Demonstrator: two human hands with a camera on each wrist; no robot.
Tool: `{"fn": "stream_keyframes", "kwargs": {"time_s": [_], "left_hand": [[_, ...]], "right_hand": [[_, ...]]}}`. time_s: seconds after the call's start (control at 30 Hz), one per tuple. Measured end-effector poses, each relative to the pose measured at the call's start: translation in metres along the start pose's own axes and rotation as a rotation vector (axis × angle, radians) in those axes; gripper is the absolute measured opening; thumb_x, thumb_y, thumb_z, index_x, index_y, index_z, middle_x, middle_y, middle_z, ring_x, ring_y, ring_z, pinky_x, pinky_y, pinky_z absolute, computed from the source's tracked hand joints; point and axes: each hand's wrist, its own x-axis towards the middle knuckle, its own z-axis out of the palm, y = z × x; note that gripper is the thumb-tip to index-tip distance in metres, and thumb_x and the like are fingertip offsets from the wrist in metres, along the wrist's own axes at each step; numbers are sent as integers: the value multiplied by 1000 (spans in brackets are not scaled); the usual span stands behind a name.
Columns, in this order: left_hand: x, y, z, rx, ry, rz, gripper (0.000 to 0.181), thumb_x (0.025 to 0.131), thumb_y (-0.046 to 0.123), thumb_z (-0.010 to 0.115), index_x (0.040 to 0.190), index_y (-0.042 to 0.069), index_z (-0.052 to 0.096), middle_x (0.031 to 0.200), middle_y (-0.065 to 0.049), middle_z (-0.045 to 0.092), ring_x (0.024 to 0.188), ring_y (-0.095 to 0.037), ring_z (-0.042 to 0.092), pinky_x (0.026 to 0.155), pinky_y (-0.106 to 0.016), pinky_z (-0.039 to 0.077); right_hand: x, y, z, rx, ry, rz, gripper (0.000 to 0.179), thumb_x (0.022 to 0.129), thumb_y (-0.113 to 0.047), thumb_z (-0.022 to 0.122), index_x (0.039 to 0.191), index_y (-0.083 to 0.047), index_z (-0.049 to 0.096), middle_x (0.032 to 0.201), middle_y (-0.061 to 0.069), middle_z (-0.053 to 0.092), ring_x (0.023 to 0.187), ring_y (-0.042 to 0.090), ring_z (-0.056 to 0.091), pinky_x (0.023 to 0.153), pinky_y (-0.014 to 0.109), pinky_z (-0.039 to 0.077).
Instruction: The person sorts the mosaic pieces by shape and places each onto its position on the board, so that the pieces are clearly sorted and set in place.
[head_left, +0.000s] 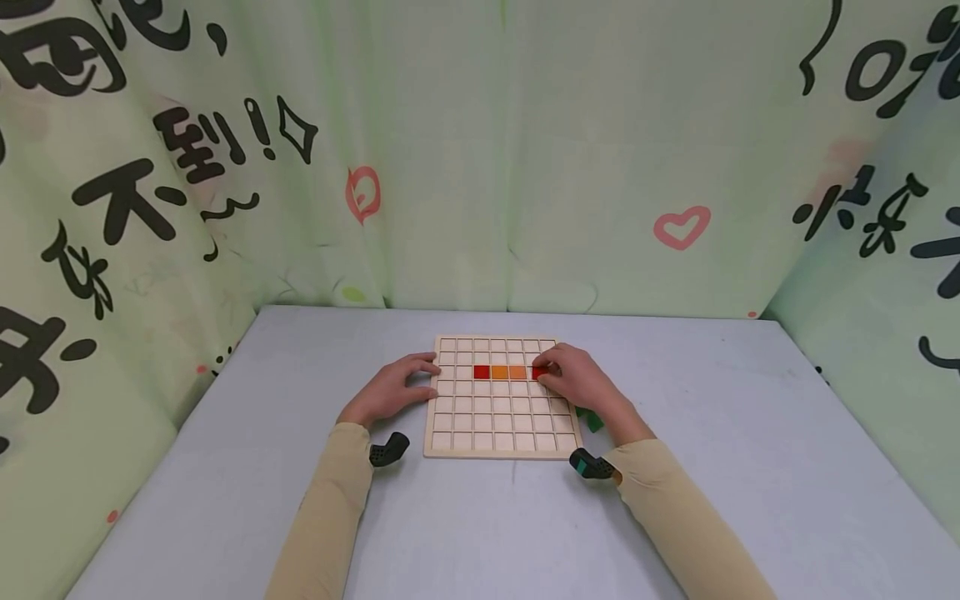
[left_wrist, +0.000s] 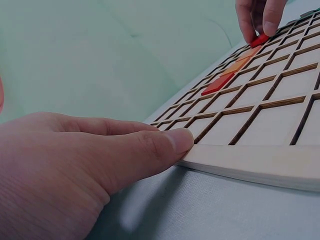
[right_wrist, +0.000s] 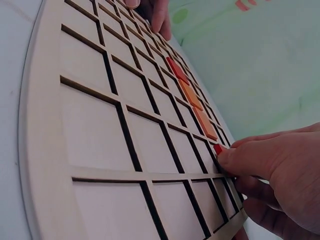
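Observation:
A pale wooden grid board point(head_left: 501, 429) lies flat on the grey table. One row holds a red tile point(head_left: 482, 372) and two orange tiles point(head_left: 508, 372) side by side. My right hand point(head_left: 573, 377) pinches another red tile point(head_left: 537, 372) at the cell just right of the orange ones; the right wrist view shows its corner point(right_wrist: 218, 148) under my fingertip point(right_wrist: 240, 157). My left hand point(head_left: 393, 389) rests at the board's left edge, thumb point(left_wrist: 155, 147) pressed against the rim point(left_wrist: 260, 165), holding nothing.
Something small and green point(head_left: 594, 419) lies on the table by my right wrist, beside the board's right edge. Printed green curtains point(head_left: 480, 167) close in the table on three sides. Bare grey tabletop point(head_left: 750, 433) stretches left and right of the board.

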Motion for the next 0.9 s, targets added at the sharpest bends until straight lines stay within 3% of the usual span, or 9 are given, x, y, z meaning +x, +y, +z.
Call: {"fn": "stream_keyframes", "kwargs": {"time_s": [0.23, 0.9], "left_hand": [[0, 1, -1, -8, -2, -1, 37, 89, 23, 73, 124, 11, 65, 152, -4, 42, 144, -27, 30, 117, -44, 28], [-2, 5, -1, -24, 0, -22, 36, 89, 22, 74, 123, 12, 65, 152, -3, 41, 144, -26, 29, 117, -43, 28]], "right_hand": [[1, -1, 1, 10, -11, 5, 23, 93, -7, 63, 115, 0, 67, 112, 14, 62, 98, 28, 60, 88, 44, 53], [4, 1, 3, 35, -21, 9, 21, 94, -4, 62, 114, 0, 66, 113, 13, 63, 99, 27, 62, 88, 42, 54]]}}
